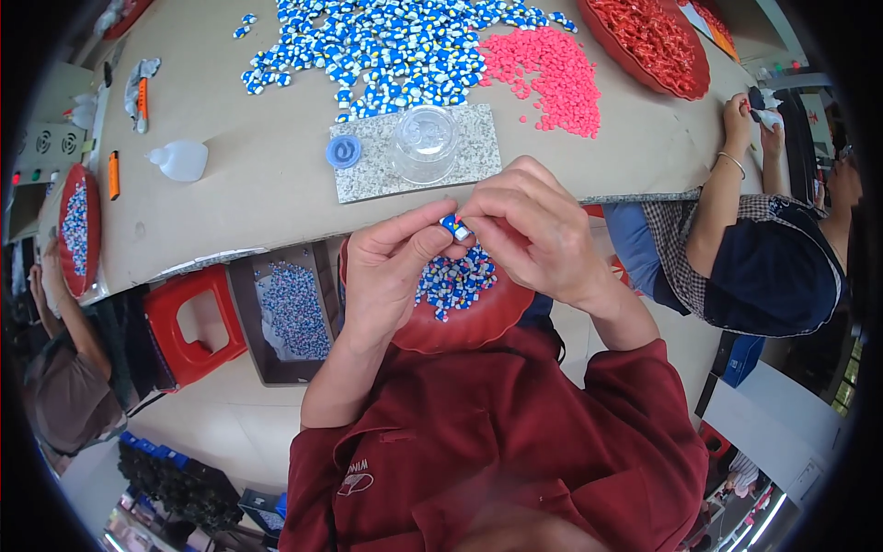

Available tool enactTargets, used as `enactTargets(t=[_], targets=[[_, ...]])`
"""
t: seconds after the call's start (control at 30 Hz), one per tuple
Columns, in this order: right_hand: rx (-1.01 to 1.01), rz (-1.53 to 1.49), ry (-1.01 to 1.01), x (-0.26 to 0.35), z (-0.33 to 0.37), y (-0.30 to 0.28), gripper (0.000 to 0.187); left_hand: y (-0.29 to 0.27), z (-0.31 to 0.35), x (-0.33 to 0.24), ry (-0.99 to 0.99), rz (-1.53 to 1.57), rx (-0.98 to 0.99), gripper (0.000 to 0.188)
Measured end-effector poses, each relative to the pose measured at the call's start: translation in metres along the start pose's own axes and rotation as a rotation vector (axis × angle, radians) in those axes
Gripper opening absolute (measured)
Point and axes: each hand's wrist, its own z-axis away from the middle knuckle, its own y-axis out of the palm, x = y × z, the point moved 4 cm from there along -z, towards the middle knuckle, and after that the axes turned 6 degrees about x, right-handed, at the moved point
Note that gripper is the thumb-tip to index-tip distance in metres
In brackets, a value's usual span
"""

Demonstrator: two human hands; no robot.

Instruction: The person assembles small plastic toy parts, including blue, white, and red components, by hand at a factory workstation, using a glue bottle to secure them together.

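Observation:
Between the thumb and fingers of my left hand (386, 267) is a small blue-and-white figure (454, 228). My right hand (543, 225) is pinched closed against its top. A speck of pink shows by those right fingertips, but I cannot make out what they hold. Under both hands a red scalloped plate (446, 340) bears a pile of similar small blue, white and pink pieces (460, 281). Just beyond my hands a speckled stone slab (368, 182) carries a clear round container (425, 147) and a small blue cup (344, 152).
Blue-and-white pieces (386, 55) heap at the table's far side, beside small pink pieces (556, 78) and a red tray (690, 87). A white bottle (181, 160) and orange cutter (114, 175) lie left. A grey bin (244, 317) and red stool (166, 322) stand below; co-workers sit either side.

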Motion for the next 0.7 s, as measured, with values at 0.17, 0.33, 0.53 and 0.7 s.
enactTargets(t=[0.17,0.33,0.53,0.7], targets=[[0.017,0.174,-0.102,0.009,0.008,0.004,0.026,-0.002,0.0,0.002,0.003,-0.045,-0.02,0.024],[-0.002,0.193,-0.048,0.005,0.02,0.009,0.023,-0.007,0.003,0.005,-0.047,-0.228,-0.05,0.022],[0.049,0.194,0.272,-0.046,0.019,-0.028,0.016,-0.016,0.013,0.004,-0.051,-0.999,0.056,0.021],[-0.007,0.322,0.499,-0.081,0.005,-0.041,0.009,-0.002,0.017,-0.021,-0.131,-0.994,0.1,0.019]])
